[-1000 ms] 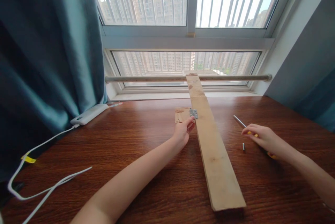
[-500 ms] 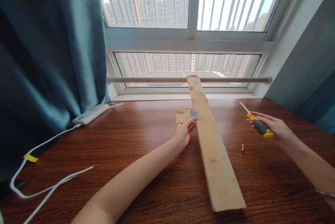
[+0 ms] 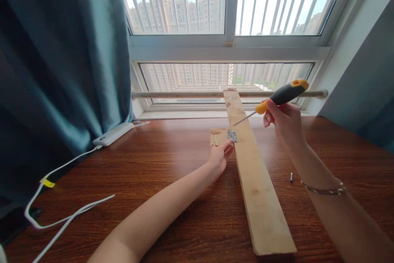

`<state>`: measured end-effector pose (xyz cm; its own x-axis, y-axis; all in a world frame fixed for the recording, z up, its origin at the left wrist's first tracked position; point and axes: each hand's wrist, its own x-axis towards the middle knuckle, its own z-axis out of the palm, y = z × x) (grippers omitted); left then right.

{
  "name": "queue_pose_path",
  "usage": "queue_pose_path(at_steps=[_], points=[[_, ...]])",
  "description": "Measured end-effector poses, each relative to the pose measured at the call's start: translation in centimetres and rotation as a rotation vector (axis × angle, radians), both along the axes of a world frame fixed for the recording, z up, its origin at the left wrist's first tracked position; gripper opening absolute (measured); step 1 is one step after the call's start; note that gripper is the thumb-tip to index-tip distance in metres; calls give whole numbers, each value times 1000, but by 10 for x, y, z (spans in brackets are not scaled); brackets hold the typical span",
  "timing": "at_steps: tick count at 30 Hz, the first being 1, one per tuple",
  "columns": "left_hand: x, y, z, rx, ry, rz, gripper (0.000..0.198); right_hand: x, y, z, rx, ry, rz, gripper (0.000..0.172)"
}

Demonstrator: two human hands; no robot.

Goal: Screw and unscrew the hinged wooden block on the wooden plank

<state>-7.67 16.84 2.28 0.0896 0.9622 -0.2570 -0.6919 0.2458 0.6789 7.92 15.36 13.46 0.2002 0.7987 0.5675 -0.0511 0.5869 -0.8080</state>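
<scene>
A long pale wooden plank runs from the table's front edge up to the window rail. A small metal hinge joins it to a small wooden block on its left. My left hand presses on the block's near edge, fingers curled against it beside the hinge. My right hand is raised above the plank's right side, closed round a black and yellow screwdriver. Its tip hangs above the plank, just right of the hinge. A small screw lies on the table to the right of the plank.
The dark wooden table reaches to the window sill. A white power bank with white cables lies at the left by a teal curtain. A round wooden rail crosses the lower window.
My right hand has picked the screwdriver up from the table, turned it round and carried it up and left, so that its tip now hangs near the hinge. My left hand has stayed on the block.
</scene>
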Motion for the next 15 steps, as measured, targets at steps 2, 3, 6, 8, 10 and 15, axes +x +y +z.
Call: queue_pose_path(at_steps=[2,3,6,8,10,15], points=[[0,0,0,-2,-1,1,18,-10,1,-5,88,-68,-173,28],[0,0,0,-2,-6,3,19,-13,0,-9,106,-108,-223,31],[1,1,0,0,-19,11,21,-16,-1,-17,120,-230,-280,33],[1,1,0,1,-22,12,21,-16,-1,-21,125,-257,-266,32],[1,1,0,1,-24,12,20,-16,1,-24,122,-259,-250,31],[1,1,-1,5,-24,12,19,-15,5,-28,104,-306,-321,31]])
